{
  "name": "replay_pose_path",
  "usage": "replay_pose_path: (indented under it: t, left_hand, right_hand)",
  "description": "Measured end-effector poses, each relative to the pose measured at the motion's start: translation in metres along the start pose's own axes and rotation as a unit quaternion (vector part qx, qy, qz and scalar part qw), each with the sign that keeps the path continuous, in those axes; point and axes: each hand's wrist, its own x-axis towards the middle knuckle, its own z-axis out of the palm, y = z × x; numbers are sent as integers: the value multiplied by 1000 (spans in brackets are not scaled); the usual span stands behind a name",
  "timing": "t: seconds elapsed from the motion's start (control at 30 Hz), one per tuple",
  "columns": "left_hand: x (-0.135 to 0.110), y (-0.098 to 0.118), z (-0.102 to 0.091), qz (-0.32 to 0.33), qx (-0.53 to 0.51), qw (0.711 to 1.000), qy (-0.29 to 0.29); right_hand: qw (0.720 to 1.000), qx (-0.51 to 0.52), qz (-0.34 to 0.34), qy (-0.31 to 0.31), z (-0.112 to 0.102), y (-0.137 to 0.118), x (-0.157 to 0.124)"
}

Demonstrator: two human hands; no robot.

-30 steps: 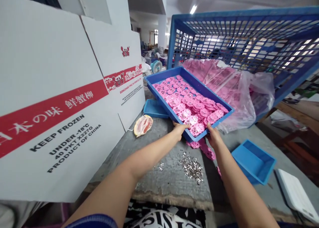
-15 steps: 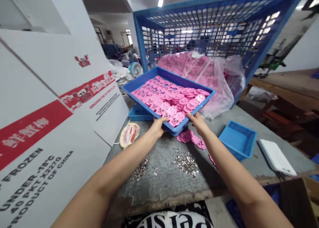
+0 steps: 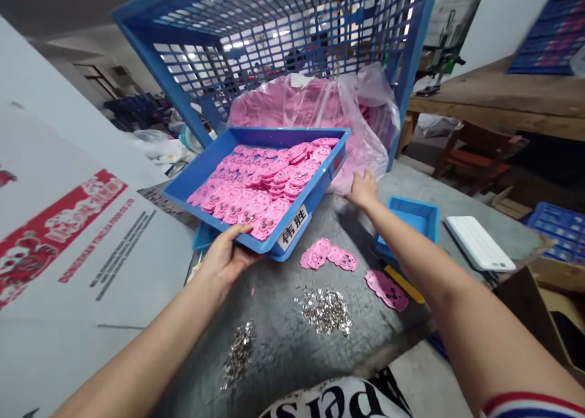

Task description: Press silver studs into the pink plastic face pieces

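Note:
My left hand grips the near edge of a blue tray, thumb over the rim and fingers beneath. The tray is tilted and filled with rows of pink, face-printed flat pieces. Off the tray's right side, my right hand is raised with its fingers apart and nothing visible in it, in front of a clear plastic bag of pink pieces. Below the tray, a few pink pieces lie on the grey table, with another pink piece to the right.
Two piles of small shiny metal bits, one central and one left, lie nearby. A large blue crate on its side holds the bag. To the right are a small blue bin, a yellow-handled tool and a white device. A carton stands left.
My right hand has let go of the tray's near right corner and moved right, away from it. My left hand still holds the tray. The view has turned to the right.

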Motion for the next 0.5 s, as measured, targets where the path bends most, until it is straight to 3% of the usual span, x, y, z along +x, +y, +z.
replay_pose_path:
  t: [0.07,0.13,0.33,0.4,0.5]
  left_hand:
    - [-6,10,3,4,-5,1000,3]
    - [-11,17,6,7,-5,1000,7]
    - [-16,23,13,21,-5,999,28]
    - [-17,24,13,23,-1,999,34]
    - [-18,25,12,27,4,999,36]
  right_hand:
    - [985,-162,-50,-13,-15,12,29]
    - [969,-243,-27,-35,-25,22,52]
    - [965,-250,66,-54,-16,16,79]
    - [965,-250,77,-26,-16,7,81]
    - [963,-254,61,64,-32,-3,85]
